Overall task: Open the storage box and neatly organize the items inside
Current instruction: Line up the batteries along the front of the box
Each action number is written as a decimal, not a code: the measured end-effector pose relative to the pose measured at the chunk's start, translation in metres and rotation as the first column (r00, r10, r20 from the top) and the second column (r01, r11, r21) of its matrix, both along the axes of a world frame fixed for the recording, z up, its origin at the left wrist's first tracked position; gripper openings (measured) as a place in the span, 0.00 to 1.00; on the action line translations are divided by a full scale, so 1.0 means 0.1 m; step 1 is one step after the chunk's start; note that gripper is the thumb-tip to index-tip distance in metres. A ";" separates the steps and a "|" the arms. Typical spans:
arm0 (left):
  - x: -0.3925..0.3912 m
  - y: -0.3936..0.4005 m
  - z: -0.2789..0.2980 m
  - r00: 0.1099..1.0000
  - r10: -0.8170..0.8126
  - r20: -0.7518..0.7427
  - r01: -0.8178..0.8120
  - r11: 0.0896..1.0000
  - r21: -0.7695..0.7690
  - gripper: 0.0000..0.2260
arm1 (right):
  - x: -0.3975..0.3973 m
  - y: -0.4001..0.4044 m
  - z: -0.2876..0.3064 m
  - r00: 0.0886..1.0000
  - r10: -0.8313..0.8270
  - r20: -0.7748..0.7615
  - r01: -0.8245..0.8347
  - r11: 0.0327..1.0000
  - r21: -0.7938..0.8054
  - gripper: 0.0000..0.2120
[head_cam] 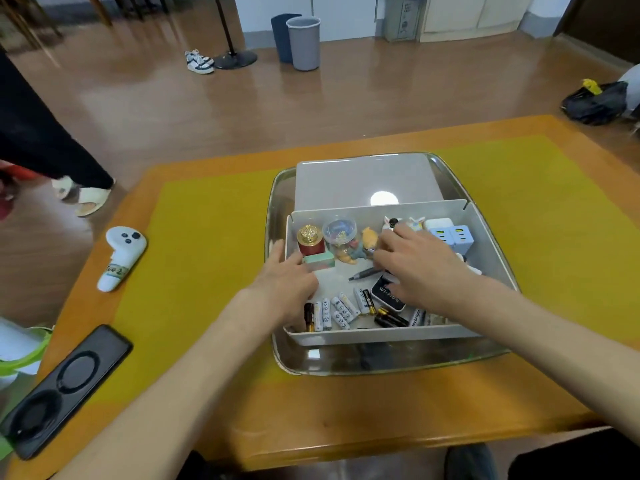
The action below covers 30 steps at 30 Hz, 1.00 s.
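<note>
Both hands reach into the open storage box, which sits in a metal tray toward the table's far right corner.

The box's lid lies flat behind it on the tray. The left hand rests over the box's left wall, fingers loosely spread toward a pale green block — holding nothing. The right hand hovers palm-down over the middle, fingers extended near a small figurine; whether it pinches anything underneath I cannot tell. Batteries lie along the near wall, a dark pen mid-floor, a red jar with gold cap and clear round container at the far left, white chargers at the far right. Near the table's left edge lie a white controller and a black phone.
</note>
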<state>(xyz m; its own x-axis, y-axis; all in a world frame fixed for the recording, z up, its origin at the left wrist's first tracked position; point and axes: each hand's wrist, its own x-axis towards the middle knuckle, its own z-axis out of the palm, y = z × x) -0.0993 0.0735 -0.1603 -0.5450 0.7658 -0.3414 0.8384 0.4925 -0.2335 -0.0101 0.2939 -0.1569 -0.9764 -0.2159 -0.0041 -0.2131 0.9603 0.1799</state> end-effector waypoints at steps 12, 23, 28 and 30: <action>-0.12 -0.04 -0.02 0.987 0.039 0.158 -0.057 0.992 0.111 0.20 | -0.26 -0.27 -0.22 0.940 0.249 0.234 -0.209 0.960 -0.185 0.25; -0.23 0.02 -0.08 0.991 0.017 0.133 -0.051 0.965 0.258 0.23 | -0.18 -0.27 -0.34 0.952 0.218 0.216 -0.137 0.932 -0.335 0.31; -0.24 0.02 -0.13 0.986 0.023 0.165 -0.067 0.962 0.263 0.21 | -0.24 -0.38 -0.40 0.952 0.247 0.183 -0.184 0.935 -0.303 0.27; -0.24 0.01 -0.14 0.984 0.031 0.173 -0.077 0.961 0.266 0.22 | -0.24 -0.38 -0.40 0.959 0.240 0.151 -0.195 0.945 -0.264 0.25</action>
<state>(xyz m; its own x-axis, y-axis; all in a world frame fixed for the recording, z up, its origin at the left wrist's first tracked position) -0.1235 0.0746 -0.1740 -0.5418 0.8127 -0.2143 0.8240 0.5638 0.0551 -0.0336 0.2560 -0.1968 -0.8933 -0.4394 -0.0942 -0.4288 0.8961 -0.1145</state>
